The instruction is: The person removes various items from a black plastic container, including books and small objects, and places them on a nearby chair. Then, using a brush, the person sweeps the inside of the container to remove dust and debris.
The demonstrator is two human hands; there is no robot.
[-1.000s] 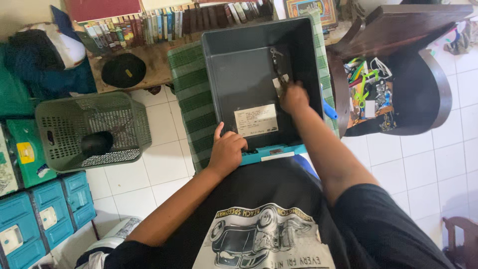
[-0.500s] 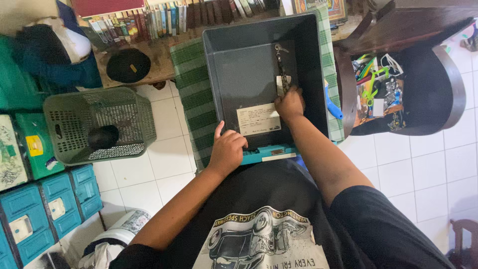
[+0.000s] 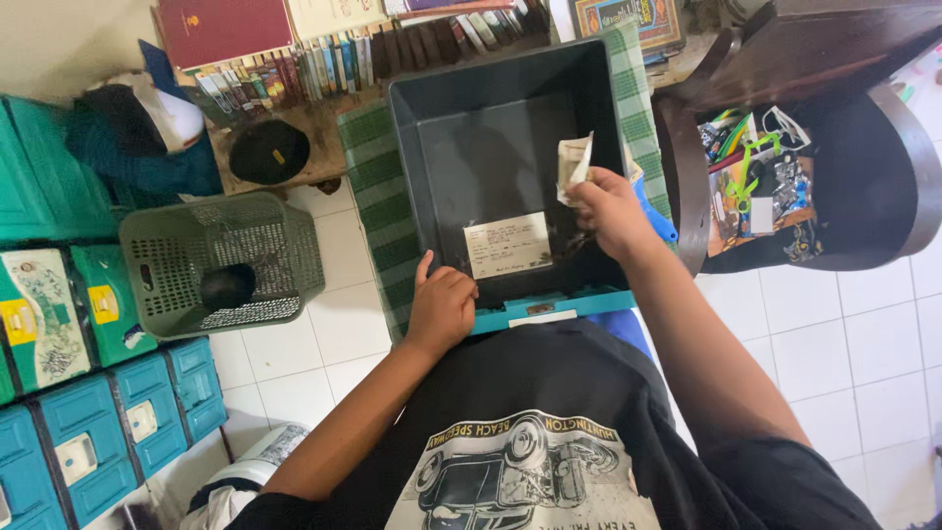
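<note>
Since the earlier frames our right hand (image 3: 610, 208) has risen from the floor of the dark grey bin (image 3: 500, 128) and now pinches a folded slip of paper (image 3: 575, 165), lifted clear of the bottom. Fingers are closed on the slip's lower edge; thumb and forefinger do the holding.

Our left hand (image 3: 442, 306) is curled loosely over the bin's near rim, fingers bent, holding nothing loose, only steadying the bin. A white label (image 3: 507, 244) lies flat on the bin floor between the two hands.

Step in hand, as we judge it: taking loose items out of the bin, one at a time. The next move would call for carrying the slip over the rim without letting it slide from a light pinch, while the left hand keeps the bin from tipping.

Orientation: the slip stands roughly upright, long axis running away from us toward the bin's far wall, free end pointing up and slightly left. The bin's long axis runs the same way.

A green mesh basket (image 3: 221, 265) sits on the tiled floor, well apart to the left.
</note>
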